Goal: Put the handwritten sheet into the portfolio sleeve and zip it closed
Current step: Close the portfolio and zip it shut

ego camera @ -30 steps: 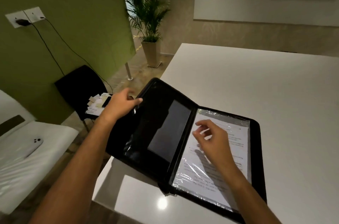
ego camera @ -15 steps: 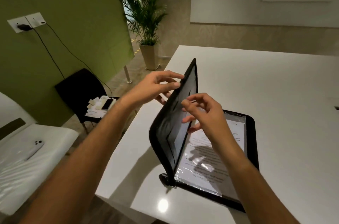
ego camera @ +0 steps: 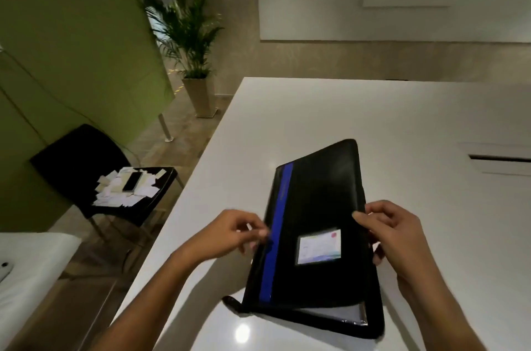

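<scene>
Black portfolio [ego camera: 316, 224] lies folded shut on the white counter [ego camera: 373, 120], cover down, zip not yet run; reads as stiff-backed, light, smooth cover likely a bit slippery, so best gripped at the edges. Clear sleeve [ego camera: 344, 314] peeks out at its near open edge, sheet presumably inside but not readable. Left hand [ego camera: 230, 233] pinches loosely at the portfolio's spine side by the blue stripe [ego camera: 277, 235]; right hand [ego camera: 393, 233] grips its opposite edge. ID card window [ego camera: 319, 245] on the cover.
</scene>
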Motion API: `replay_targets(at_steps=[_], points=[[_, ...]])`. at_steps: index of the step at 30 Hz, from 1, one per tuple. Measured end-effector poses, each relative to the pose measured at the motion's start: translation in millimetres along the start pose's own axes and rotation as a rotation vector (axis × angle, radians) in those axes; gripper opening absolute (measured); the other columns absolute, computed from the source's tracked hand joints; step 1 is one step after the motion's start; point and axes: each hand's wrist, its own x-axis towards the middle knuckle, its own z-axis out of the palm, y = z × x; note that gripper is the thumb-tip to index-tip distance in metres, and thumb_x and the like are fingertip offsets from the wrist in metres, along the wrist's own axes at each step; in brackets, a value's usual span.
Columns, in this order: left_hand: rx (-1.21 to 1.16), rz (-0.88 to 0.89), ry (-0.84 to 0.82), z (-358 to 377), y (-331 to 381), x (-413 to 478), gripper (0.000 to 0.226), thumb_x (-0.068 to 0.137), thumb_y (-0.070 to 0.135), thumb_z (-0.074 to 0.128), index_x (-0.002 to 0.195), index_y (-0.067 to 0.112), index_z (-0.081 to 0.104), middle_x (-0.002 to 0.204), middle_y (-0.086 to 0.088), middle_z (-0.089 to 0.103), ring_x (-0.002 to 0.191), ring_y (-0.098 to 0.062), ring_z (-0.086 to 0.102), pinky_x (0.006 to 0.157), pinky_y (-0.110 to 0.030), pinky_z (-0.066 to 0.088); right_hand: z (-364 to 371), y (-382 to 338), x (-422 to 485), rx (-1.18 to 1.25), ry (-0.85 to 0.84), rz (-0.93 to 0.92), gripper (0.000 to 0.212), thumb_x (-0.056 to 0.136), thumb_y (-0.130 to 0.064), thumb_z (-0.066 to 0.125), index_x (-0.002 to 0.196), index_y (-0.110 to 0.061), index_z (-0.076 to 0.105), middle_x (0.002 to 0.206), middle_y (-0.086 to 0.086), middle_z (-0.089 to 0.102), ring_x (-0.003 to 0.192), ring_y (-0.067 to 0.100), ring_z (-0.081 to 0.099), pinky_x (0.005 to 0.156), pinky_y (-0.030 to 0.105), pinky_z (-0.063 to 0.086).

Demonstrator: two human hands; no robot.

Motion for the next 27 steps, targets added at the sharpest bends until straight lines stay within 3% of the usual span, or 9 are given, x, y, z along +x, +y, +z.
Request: replay_targets(at_steps=[3,7,10,12,16,19,22,24,27], points=[[0.029,-0.095,-0.058,8,-26,-22,0.020,0.094,0.048,0.084,0.099,0.029,0.083,0.095,-0.002,0.083,0.086,-0.022,0.080,0.071,-0.032,0.065,-12,23,4,-0.146,0.061,0.029,0.012,0.096,-0.012,0.082,0.091,-0.006,0.073,0.077,0.027,0.072,0.065,0.035,0.066,0.041,0.030,0.048],[0.095,-0.110,-0.125,17,-42,-35,0.027,0.082,0.048,0.095,0.086,0.027,0.077,0.092,-0.001,0.080,0.084,-0.012,0.076,0.076,-0.022,0.060,-18,51,10,-0.329,0.125,0.065,0.018,0.093,-0.010,0.084,0.083,-0.006,0.070,0.070,0.026,0.067,0.062,0.031,0.065,0.044,0.034,0.054],[0.167,-0.104,-0.197,17,-45,-36,0.032,0.072,0.045,0.099,0.084,0.030,0.075,0.089,0.005,0.078,0.078,-0.007,0.071,0.070,-0.020,0.056,-20,71,13,-0.459,0.153,0.109,0.021,0.090,-0.012,0.085,0.076,-0.011,0.069,0.062,0.018,0.066,0.058,0.030,0.065,0.045,0.043,0.062],[0.236,-0.085,-0.248,16,-45,-34,0.037,0.067,0.046,0.101,0.085,0.029,0.075,0.090,0.009,0.078,0.077,-0.007,0.070,0.067,-0.018,0.053,-20,80,13,-0.537,0.153,0.146,0.022,0.089,-0.016,0.085,0.074,-0.015,0.069,0.060,0.009,0.066,0.063,0.032,0.069,0.058,0.052,0.067],[0.331,-0.042,-0.317,16,-44,-35,0.047,0.061,0.053,0.104,0.083,0.026,0.073,0.094,0.005,0.078,0.088,-0.019,0.072,0.068,-0.021,0.053,-16,88,10,-0.648,0.157,0.158,0.018,0.092,-0.025,0.084,0.081,-0.018,0.072,0.076,0.006,0.073,0.076,0.033,0.071,0.078,0.053,0.066],[0.334,-0.017,-0.366,16,-42,-38,0.054,0.060,0.057,0.105,0.083,0.025,0.069,0.098,0.007,0.078,0.097,-0.015,0.072,0.074,-0.022,0.057,-9,86,-2,-0.748,0.181,0.150,0.018,0.098,-0.036,0.078,0.107,-0.021,0.076,0.103,0.010,0.079,0.092,0.038,0.074,0.082,0.046,0.062],[0.278,0.029,-0.393,21,-44,-45,0.044,0.068,0.043,0.104,0.078,0.025,0.066,0.095,0.013,0.079,0.099,-0.008,0.075,0.076,-0.021,0.060,9,80,-29,-1.119,0.266,-0.039,0.036,0.100,-0.032,0.073,0.134,-0.020,0.066,0.121,0.011,0.064,0.105,0.040,0.067,0.073,0.044,0.057],[0.282,0.040,-0.337,23,-47,-51,0.035,0.075,0.044,0.099,0.081,0.025,0.071,0.098,0.016,0.079,0.104,-0.004,0.074,0.077,-0.022,0.062,35,73,-57,-1.112,0.279,-0.279,0.032,0.096,-0.022,0.074,0.127,-0.019,0.066,0.117,0.008,0.060,0.100,0.035,0.064,0.064,0.044,0.057],[0.194,-0.002,-0.243,17,-51,-55,0.017,0.080,0.038,0.094,0.085,0.029,0.080,0.101,0.016,0.079,0.106,-0.004,0.073,0.081,-0.022,0.061,86,77,-103,-0.970,0.067,-0.503,0.020,0.099,-0.032,0.073,0.117,-0.027,0.066,0.112,-0.007,0.063,0.092,0.014,0.064,0.069,0.031,0.061]])
